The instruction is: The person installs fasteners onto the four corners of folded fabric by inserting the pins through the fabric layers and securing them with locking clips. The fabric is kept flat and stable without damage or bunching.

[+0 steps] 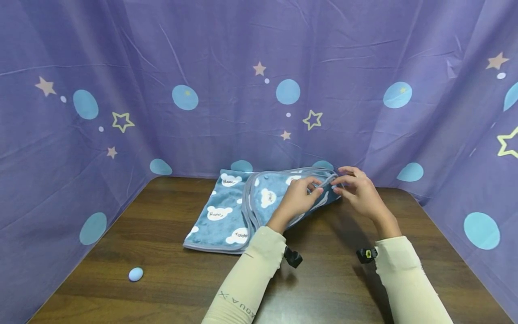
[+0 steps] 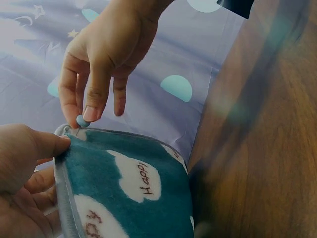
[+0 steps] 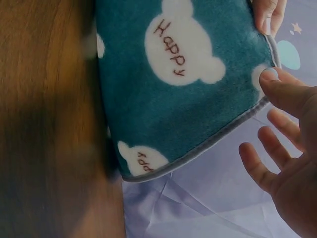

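Note:
A folded blue fleece blanket (image 1: 218,216) with grey edging and white bear heads lettered "Happy" lies on the table. At its raised right corner, my left hand (image 1: 298,196) pinches the grey-edged border between thumb and fingers. Close beside it, my right hand (image 1: 358,193) holds a small round blue piece (image 2: 83,121) between thumb and forefinger, right at the blanket's corner. Its other fingers are spread apart, as the right wrist view shows. Whether this piece is fixed to the cloth I cannot tell. The blanket's patterned face (image 3: 183,109) fills much of the right wrist view.
A light-blue, egg-shaped object (image 1: 135,274) sits on the brown wooden table (image 1: 162,297), at the front left. Another small blue dot (image 1: 265,177) shows on the blanket's top. A purple curtain (image 1: 226,49) with stars and dots surrounds the table's back and sides.

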Demonstrator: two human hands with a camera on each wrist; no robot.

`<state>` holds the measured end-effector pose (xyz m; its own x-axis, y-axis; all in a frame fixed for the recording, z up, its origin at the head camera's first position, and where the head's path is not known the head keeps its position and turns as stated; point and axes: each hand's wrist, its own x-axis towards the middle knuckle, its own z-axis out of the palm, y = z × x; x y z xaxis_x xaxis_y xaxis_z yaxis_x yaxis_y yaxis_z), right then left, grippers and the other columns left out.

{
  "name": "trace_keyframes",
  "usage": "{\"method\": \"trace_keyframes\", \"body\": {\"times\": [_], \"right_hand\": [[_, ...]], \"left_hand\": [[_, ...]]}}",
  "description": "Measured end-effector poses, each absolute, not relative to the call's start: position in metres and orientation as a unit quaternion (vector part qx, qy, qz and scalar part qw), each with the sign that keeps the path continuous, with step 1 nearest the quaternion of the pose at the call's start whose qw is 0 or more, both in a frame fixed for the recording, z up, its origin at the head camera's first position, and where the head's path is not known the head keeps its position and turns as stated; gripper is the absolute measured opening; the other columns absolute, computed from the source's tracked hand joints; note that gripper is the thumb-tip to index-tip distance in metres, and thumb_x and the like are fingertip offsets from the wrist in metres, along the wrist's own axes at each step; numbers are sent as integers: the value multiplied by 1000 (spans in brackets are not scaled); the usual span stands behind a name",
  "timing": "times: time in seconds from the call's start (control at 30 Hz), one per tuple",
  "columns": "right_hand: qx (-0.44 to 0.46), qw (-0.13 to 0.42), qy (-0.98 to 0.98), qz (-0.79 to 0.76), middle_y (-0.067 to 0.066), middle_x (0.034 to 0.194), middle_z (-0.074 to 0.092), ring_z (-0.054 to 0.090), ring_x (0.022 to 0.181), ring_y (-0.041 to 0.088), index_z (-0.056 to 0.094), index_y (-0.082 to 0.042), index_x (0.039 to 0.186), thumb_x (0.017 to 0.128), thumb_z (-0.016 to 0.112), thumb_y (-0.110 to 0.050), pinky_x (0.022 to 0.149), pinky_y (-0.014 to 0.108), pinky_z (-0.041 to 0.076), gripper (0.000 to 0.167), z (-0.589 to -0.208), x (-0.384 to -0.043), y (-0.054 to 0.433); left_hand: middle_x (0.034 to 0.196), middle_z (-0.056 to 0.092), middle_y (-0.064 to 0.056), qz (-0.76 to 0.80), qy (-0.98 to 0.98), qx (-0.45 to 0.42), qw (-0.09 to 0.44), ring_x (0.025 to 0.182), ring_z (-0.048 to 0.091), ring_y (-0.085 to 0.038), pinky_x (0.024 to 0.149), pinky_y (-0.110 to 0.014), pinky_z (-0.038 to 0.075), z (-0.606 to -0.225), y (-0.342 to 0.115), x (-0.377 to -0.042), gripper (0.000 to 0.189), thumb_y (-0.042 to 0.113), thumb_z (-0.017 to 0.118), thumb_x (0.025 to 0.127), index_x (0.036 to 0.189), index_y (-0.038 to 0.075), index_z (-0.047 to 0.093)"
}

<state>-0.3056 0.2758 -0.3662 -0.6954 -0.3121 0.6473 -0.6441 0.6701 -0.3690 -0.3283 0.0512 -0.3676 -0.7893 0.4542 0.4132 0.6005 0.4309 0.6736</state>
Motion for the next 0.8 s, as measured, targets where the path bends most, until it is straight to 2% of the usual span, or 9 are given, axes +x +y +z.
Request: {"method": "trace_keyframes", "body": {"times": [0.07,0.17,0.23,0.4,0.43,0.63,0.8], "right_hand": [[272,272,-866,319,18,137,60,59,120,39,77,-7,102,86,80,2,90,43,54,18,-368,-307,275],[270,268,-854,353,18,130,66,62,119,37,76,-4,102,87,78,3,92,20,51,17,-368,-306,270],[269,269,-847,372,16,122,70,65,115,28,76,-4,102,87,78,4,90,10,48,17,-369,-308,268],[258,271,-843,387,9,107,74,64,102,6,77,-5,103,88,78,1,86,12,50,16,-375,-314,266],[257,270,-842,389,9,105,74,64,100,5,77,-4,103,88,78,1,86,12,50,16,-375,-313,265],[260,285,-836,390,10,100,75,67,94,15,77,-4,100,87,79,2,83,10,50,15,-377,-313,261],[261,296,-829,395,10,96,75,69,89,23,75,-2,99,85,80,4,80,11,51,16,-377,-312,260]], "left_hand": [[93,75,-3,-428,-842,-318,81,69,64,-7,64,-23,51,-368,51,-329,24,23,64,103,122,10,71],[93,75,-2,-422,-842,-326,78,72,64,-7,65,-22,51,-367,50,-328,24,22,64,103,122,10,72],[94,76,-3,-417,-843,-331,77,72,65,-7,66,-22,51,-366,50,-328,23,22,65,103,121,10,72],[94,76,-4,-406,-844,-344,70,70,65,-7,64,-20,50,-364,48,-328,23,20,66,102,120,9,73],[95,76,-4,-407,-843,-345,66,70,65,-6,64,-20,50,-364,48,-327,23,20,65,102,120,9,73],[100,76,-3,-409,-841,-350,43,70,64,-6,62,-21,50,-361,48,-324,24,18,64,103,123,9,73],[98,76,-3,-404,-842,-354,52,65,61,-5,60,-20,48,-362,48,-324,23,18,65,102,122,9,73]]}}
